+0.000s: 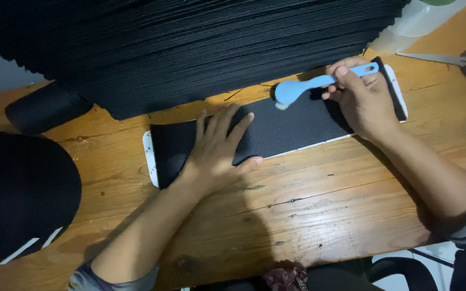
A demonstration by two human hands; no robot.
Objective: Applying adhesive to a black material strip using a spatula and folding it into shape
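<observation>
So the left hand (217,148) is lying flat, fingers spread wide, pressing down on a strip of black fabric (276,132) that's sitting on top of a long white template board (150,156) — you can see the white edge peeking out at both ends and along the near side. The right hand (360,97) is wrapping its grip tight around the handle of a small light-blue tool (319,83), thumb lying along the top, with the tool's rounded head pointing left and touching the far edge of the fabric strip. All of this is lying across the middle of a worn wooden desk (308,205). Right behind the strip a big stack of black fabric sheets (190,48) is towering over the desk — its zigzag-cut edges are hanging just over the work area. A dark roll (47,108) is sitting off to the left beside the stack, a pair of scissors (459,60) is lying at the far right corner, and another rounded black piece (20,199) is filling the near left side.
</observation>
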